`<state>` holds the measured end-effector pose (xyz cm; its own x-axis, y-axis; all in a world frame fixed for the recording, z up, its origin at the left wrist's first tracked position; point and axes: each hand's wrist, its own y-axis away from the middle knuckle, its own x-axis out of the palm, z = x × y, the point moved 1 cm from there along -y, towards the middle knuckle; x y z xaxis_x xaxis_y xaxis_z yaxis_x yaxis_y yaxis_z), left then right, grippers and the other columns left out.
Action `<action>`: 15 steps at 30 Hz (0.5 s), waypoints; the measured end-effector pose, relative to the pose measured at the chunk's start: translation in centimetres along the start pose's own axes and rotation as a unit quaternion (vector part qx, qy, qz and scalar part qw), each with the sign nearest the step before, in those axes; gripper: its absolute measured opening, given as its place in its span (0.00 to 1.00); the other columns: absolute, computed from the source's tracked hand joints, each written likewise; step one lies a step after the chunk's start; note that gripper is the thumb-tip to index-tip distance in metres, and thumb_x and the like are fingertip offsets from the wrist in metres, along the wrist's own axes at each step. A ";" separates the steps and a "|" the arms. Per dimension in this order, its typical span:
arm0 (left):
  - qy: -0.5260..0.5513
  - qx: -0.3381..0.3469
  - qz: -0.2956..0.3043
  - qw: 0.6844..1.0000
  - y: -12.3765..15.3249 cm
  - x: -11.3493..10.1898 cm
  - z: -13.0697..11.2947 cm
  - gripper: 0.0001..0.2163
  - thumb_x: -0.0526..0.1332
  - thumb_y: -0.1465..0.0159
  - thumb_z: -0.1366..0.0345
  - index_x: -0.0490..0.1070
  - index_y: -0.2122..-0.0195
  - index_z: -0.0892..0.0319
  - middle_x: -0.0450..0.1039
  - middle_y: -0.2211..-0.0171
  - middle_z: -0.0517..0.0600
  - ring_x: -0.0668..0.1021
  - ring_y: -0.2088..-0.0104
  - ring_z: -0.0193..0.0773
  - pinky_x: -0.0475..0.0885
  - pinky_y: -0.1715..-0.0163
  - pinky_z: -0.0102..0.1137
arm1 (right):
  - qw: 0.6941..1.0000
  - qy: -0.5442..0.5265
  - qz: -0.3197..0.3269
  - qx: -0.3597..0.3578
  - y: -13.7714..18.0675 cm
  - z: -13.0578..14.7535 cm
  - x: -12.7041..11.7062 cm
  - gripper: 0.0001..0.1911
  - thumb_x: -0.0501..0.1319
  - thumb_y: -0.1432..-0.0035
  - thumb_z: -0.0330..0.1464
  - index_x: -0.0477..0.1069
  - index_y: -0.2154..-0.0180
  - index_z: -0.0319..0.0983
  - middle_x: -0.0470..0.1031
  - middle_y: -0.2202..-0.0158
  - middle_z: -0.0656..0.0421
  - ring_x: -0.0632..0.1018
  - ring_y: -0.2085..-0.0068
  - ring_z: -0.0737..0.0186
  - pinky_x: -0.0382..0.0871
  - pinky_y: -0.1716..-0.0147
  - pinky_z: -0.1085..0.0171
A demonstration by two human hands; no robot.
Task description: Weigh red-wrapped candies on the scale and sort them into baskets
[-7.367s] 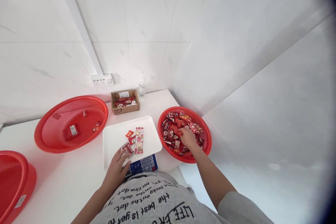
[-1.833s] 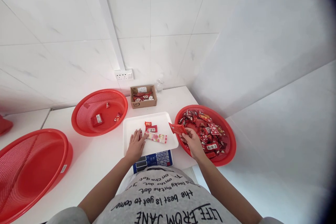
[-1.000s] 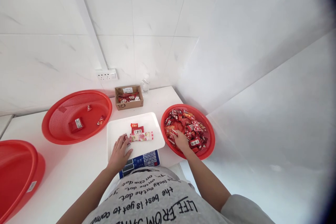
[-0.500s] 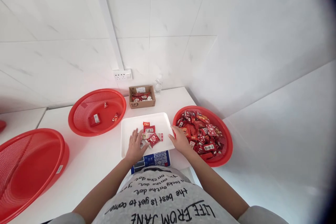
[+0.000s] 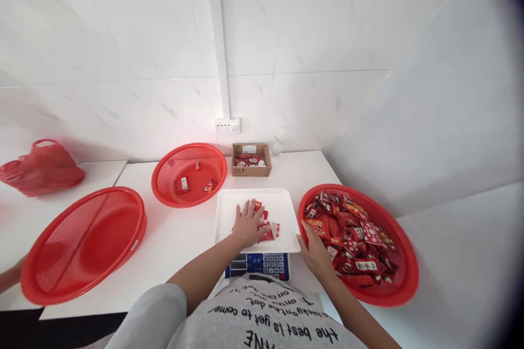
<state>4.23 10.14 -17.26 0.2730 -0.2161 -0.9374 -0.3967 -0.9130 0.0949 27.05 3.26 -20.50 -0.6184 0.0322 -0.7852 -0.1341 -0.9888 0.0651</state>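
Note:
My left hand (image 5: 248,226) lies palm down over several red and white snack packets (image 5: 268,233) on a white tray (image 5: 226,202), its fingers spread. It partly covers the packets; I cannot make out a grip on any. The tray sits on a blue weighing scale (image 5: 257,266) whose keypad shows at the front. Between the tray's right edge and a red basket (image 5: 409,275) is my right hand (image 5: 316,251), thumb and fingers apart. Its thumb is by the tray's corner and its fingertips are at the basket's left rim. Red snack packets (image 5: 354,240) heap up in that basket.
Behind the tray stand a small cardboard box (image 5: 251,172) of packets and a clear plastic container (image 5: 277,146). A red basket (image 5: 158,196) with a few packets is back left, another red basket (image 5: 133,212) nearer. Further left are a red plastic bag (image 5: 45,172) and another person's arm (image 5: 11,277).
The view has swung left, bringing the red bag and another person's arm into sight. My left hand has moved further over the packets. My right hand stays by the tray's right edge.

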 end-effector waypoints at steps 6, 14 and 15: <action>-0.040 -0.195 -0.136 0.970 1.8 -4.8 10.2 0.26 0.44 0.35 0.52 0.53 0.38 0.58 0.45 0.35 0.57 0.46 0.36 0.50 0.40 0.41 0.53 | 0.999 -0.020 0.011 0.023 0.0 -0.7 0.4 0.34 0.42 0.42 0.47 0.56 0.42 0.33 0.60 0.40 0.48 0.60 0.39 0.56 0.52 0.41 0.56; -0.030 -0.415 -0.119 0.902 11.9 -9.6 24.9 0.29 0.46 0.41 0.43 0.63 0.45 0.56 0.41 0.35 0.62 0.41 0.37 0.66 0.45 0.52 0.69 | 0.999 0.004 -0.009 0.050 -0.2 -0.4 0.3 0.34 0.42 0.44 0.48 0.59 0.44 0.32 0.64 0.43 0.48 0.64 0.41 0.55 0.54 0.42 0.56; -0.018 -0.430 -0.136 0.892 13.1 -9.7 26.1 0.29 0.46 0.41 0.43 0.63 0.45 0.56 0.42 0.36 0.64 0.43 0.38 0.70 0.49 0.55 0.71 | 0.999 0.009 -0.010 0.052 -0.2 -0.4 0.4 0.34 0.42 0.44 0.48 0.59 0.44 0.32 0.64 0.43 0.48 0.64 0.41 0.55 0.55 0.42 0.56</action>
<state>-26.46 9.27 -15.68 0.2230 0.0522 -0.9734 0.5032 -0.8614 0.0691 27.19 3.40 -21.08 -0.6011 0.0483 -0.7977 -0.2273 -0.9673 0.1127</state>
